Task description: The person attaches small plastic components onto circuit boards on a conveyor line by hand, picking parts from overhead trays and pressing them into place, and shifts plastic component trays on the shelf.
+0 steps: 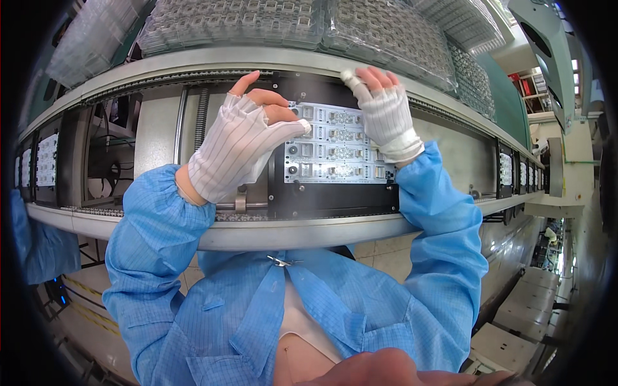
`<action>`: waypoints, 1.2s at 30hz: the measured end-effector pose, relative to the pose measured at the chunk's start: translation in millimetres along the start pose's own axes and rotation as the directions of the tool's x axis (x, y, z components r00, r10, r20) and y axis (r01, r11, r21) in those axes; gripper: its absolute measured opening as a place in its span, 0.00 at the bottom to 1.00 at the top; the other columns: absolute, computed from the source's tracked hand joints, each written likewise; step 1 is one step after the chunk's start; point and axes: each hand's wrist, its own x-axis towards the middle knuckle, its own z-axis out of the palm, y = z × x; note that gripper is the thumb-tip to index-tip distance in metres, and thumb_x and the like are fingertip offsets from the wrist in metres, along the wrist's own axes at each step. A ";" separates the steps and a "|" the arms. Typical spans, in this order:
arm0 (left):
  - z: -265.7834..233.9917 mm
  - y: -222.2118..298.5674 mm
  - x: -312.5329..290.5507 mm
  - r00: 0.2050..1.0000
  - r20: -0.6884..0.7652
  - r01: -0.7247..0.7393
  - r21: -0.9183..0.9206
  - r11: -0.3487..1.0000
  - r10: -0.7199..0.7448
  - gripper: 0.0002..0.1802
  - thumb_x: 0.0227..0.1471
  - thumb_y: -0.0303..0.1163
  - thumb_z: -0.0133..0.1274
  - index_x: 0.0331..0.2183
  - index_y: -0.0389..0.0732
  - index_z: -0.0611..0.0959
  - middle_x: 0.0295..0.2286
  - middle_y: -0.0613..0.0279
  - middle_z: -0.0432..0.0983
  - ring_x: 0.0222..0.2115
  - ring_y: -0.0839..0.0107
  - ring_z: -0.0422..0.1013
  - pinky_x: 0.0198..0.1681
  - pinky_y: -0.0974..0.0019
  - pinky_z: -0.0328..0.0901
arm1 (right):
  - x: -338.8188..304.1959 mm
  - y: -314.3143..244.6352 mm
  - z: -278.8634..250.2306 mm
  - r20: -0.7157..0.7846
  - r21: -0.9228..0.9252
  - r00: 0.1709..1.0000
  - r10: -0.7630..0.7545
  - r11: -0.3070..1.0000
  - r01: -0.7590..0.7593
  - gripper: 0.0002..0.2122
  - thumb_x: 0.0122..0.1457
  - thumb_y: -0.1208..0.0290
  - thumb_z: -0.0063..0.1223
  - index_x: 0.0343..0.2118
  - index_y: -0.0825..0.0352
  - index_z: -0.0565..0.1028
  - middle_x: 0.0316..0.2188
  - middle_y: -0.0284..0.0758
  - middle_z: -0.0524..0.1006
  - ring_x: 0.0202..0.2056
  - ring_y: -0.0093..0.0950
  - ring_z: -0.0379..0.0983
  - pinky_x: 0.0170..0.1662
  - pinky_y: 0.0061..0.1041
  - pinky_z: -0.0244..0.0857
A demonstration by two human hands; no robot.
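1. Head view looked down on a conveyor line (pixel 309 233). A black carrier fixture (pixel 335 196) sat between its two rails, right in front of the person.
2. A white circuit panel (pixel 335 151) lay flat on the fixture, in rows of small mounted parts. It looked seated square, not tilted.
3. Left hand (pixel 238 145), in a white striped fingerless glove, rested on the panel's left edge. Thumb and bare fingertips were bent toward the top-left corner; the index finger pointed up. Grip looked half curled and pressing on the panel. Whether it pinched a small part, could not tell.
4. Right hand (pixel 386 112), same kind of glove with one taped finger, sat at the panel's top-right corner. Fingers were close together, tips over the far edge of the fixture. Grip looked pressed down rather than spread; nothing visibly held.
5. Progress, judged from the layout: the panel was already on the carrier and most positions looked populated. Both hands worked the top edge, so a press or check there seemed in hand. Carrier had not left the station.
6. More white panels (pixel 46 159) rode the line far left, and others (pixel 506 168) far right.
7. Clear plastic trays (pixel 270 22) of small parts were stacked on the shelf behind the line, apart from both hands.
8. Blue smock sleeves (pixel 161 219) covered both forearms.
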 end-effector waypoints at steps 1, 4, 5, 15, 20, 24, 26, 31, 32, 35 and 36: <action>0.8 -1.6 -1.3 1.000 0.000 -0.005 -0.013 1.000 0.005 0.23 0.39 0.16 0.58 0.40 0.47 0.83 0.34 0.66 0.78 0.41 0.63 0.73 0.63 0.44 0.57 | 3.0 0.7 -3.7 0.003 -0.003 1.000 0.000 1.000 0.000 0.29 0.51 0.82 0.52 0.58 0.54 0.72 0.49 0.37 0.74 0.53 0.39 0.69 0.55 0.40 0.64; 2.0 -4.6 -4.2 1.000 -0.017 0.011 0.023 1.000 -0.011 0.22 0.41 0.17 0.57 0.41 0.46 0.83 0.34 0.65 0.78 0.40 0.62 0.73 0.62 0.46 0.59 | 16.9 7.0 -23.6 -0.055 0.033 0.992 0.111 0.994 -0.109 0.31 0.48 0.84 0.50 0.58 0.57 0.71 0.50 0.37 0.73 0.53 0.39 0.68 0.57 0.41 0.59; 1.7 -5.0 -5.0 1.000 -0.019 0.014 0.022 1.000 -0.014 0.22 0.41 0.17 0.57 0.41 0.46 0.83 0.34 0.65 0.78 0.40 0.62 0.73 0.62 0.46 0.59 | 15.0 3.8 -26.7 -0.053 0.033 0.993 0.108 0.994 -0.106 0.31 0.48 0.84 0.50 0.58 0.57 0.71 0.50 0.37 0.73 0.53 0.39 0.68 0.57 0.41 0.59; 14.6 -6.5 -20.0 0.893 0.117 0.437 0.014 0.899 -0.435 0.23 0.48 0.18 0.50 0.48 0.40 0.79 0.31 0.53 0.77 0.31 0.55 0.73 0.39 0.58 0.70 | -21.9 -20.9 -40.7 -0.153 0.095 0.961 0.231 0.971 -0.218 0.29 0.49 0.78 0.54 0.58 0.55 0.72 0.54 0.34 0.71 0.57 0.37 0.65 0.62 0.46 0.54; 15.5 5.5 -16.0 0.896 0.146 0.443 -0.210 0.872 -0.420 0.18 0.50 0.21 0.49 0.45 0.37 0.76 0.30 0.50 0.77 0.31 0.51 0.75 0.36 0.55 0.71 | -21.3 -28.0 -52.3 0.004 0.047 0.991 0.135 0.990 -0.135 0.29 0.47 0.79 0.53 0.57 0.58 0.73 0.52 0.38 0.72 0.52 0.40 0.68 0.58 0.41 0.59; 22.7 11.2 -13.4 0.860 0.178 0.509 -0.371 0.777 -0.479 0.19 0.50 0.21 0.50 0.46 0.38 0.77 0.30 0.50 0.78 0.31 0.51 0.76 0.36 0.57 0.72 | 0.9 -28.4 -57.9 -0.143 0.159 0.974 0.173 0.976 -0.150 0.32 0.43 0.81 0.51 0.58 0.58 0.72 0.51 0.38 0.72 0.52 0.41 0.67 0.56 0.40 0.59; 27.8 10.4 -13.3 0.843 0.204 0.529 -0.483 0.698 -0.498 0.19 0.50 0.21 0.49 0.46 0.38 0.78 0.30 0.49 0.80 0.32 0.51 0.77 0.38 0.58 0.72 | 19.7 -48.3 -56.1 -0.238 0.164 0.958 0.161 0.979 -0.124 0.33 0.43 0.81 0.51 0.58 0.54 0.72 0.52 0.37 0.72 0.53 0.40 0.67 0.57 0.44 0.58; 31.5 -2.3 -15.2 0.806 0.282 0.588 -0.472 0.657 -0.520 0.18 0.51 0.23 0.48 0.46 0.38 0.79 0.31 0.50 0.81 0.33 0.51 0.77 0.40 0.57 0.72 | 28.7 -86.3 -36.9 -0.176 0.126 0.984 -0.021 0.991 0.043 0.30 0.46 0.82 0.52 0.57 0.59 0.73 0.50 0.35 0.73 0.51 0.39 0.68 0.55 0.41 0.61; 33.5 -3.9 -15.9 0.817 0.275 0.577 -0.375 0.725 -0.507 0.18 0.51 0.23 0.48 0.46 0.39 0.79 0.32 0.51 0.81 0.33 0.50 0.77 0.40 0.56 0.72 | 28.7 -87.9 -35.5 -0.147 0.132 0.988 -0.046 0.989 0.066 0.29 0.47 0.81 0.52 0.57 0.58 0.73 0.49 0.35 0.73 0.50 0.39 0.68 0.54 0.40 0.61; 36.8 -4.0 -16.5 0.879 0.160 0.475 -0.361 0.802 -0.449 0.17 0.52 0.25 0.49 0.45 0.40 0.79 0.31 0.53 0.81 0.33 0.51 0.77 0.40 0.55 0.71 | 49.5 -62.8 -43.0 -0.152 0.216 0.987 0.043 0.976 -0.009 0.30 0.46 0.81 0.52 0.57 0.56 0.73 0.48 0.36 0.73 0.49 0.39 0.69 0.53 0.41 0.62; 36.2 -2.3 -15.4 0.878 0.159 0.477 -0.362 0.801 -0.451 0.17 0.52 0.25 0.49 0.45 0.40 0.79 0.31 0.53 0.81 0.33 0.51 0.77 0.40 0.55 0.71 | 54.5 -56.9 -36.6 -0.308 0.168 0.947 0.094 0.985 -0.043 0.31 0.46 0.81 0.52 0.57 0.54 0.73 0.48 0.36 0.73 0.48 0.39 0.69 0.53 0.42 0.62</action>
